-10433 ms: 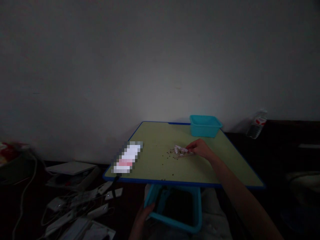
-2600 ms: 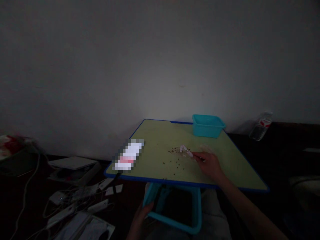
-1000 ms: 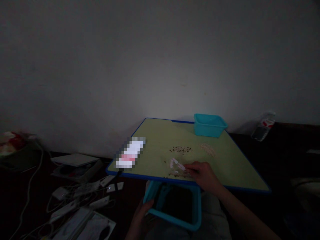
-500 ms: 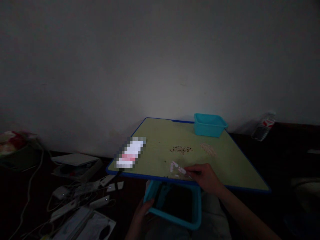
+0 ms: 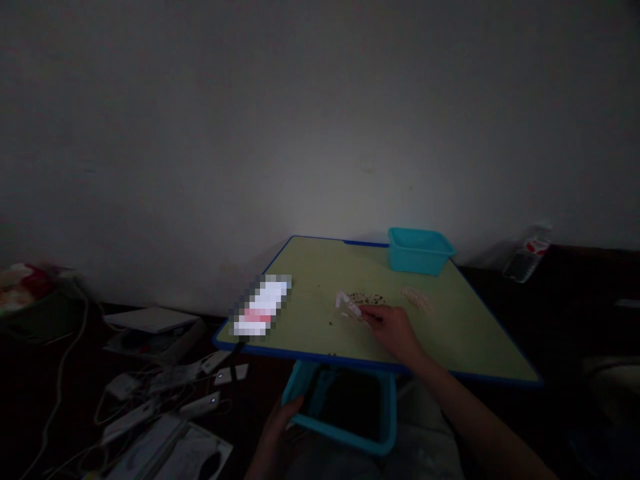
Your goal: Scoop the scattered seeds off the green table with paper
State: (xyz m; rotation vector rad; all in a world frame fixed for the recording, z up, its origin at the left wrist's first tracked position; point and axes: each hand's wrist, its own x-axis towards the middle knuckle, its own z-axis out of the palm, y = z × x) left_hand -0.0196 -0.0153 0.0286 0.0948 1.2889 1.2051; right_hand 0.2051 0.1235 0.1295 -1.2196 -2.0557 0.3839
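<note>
My right hand [image 5: 395,329] rests on the green table [image 5: 310,280], fingers pinched on a small white-pink strip [image 5: 349,305] whose far end lies beside a patch of dark seeds [image 5: 367,297]. A pale heap of grains [image 5: 417,299] lies to the right of the seeds. Below the table's front edge, my left hand [image 5: 280,427] grips the rim of a teal basin [image 5: 385,427] held under the table. The light is very dim.
A teal tub [image 5: 420,250] stands at the table's back right corner. A blurred white-pink object [image 5: 260,308] lies at the table's left edge. Cables, adapters and papers [image 5: 155,413] cover the floor at left. A plastic bottle [image 5: 525,257] leans at right.
My right hand has moved the strip from the table's front edge back up to the dark seeds. Earlier it dragged some material toward the front edge over the basin.
</note>
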